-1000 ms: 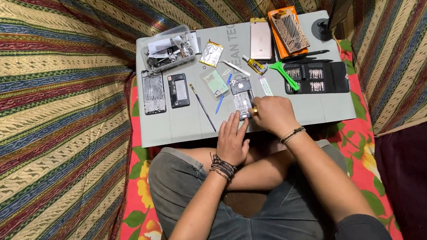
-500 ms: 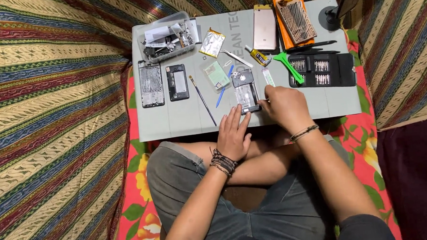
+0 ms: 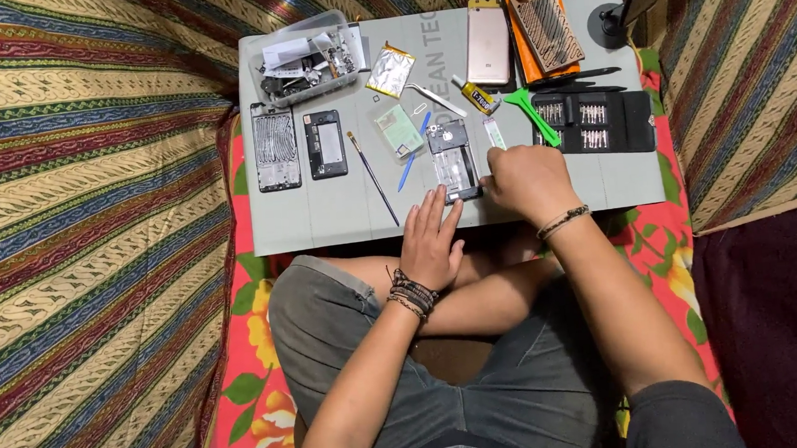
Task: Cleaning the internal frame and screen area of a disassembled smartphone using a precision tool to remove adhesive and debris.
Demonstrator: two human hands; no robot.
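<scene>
Resting flat, fingers spread, left hand [image 3: 432, 242] touching the near end of the opened dark phone frame [image 3: 455, 160] on the grey work mat [image 3: 343, 214]. Curled beside the frame, right hand [image 3: 530, 182]; any held thing hidden.

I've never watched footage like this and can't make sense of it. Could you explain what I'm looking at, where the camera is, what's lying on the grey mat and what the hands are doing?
There is no machine here: a seated person works with two bare hands, and the camera sits on their head, looking down. A grey mat lies in front of their crossed legs. The left hand rests at the mat's near edge, fingertips against an opened phone frame. The right hand sits just right of that frame; whether it holds a tool I cannot tell. Also on the mat: two more phone parts on the left, a clear box of bits, a flat battery, a pink-gold phone back, an orange case, a green pry tool and a black screwdriver-bit set.
</scene>
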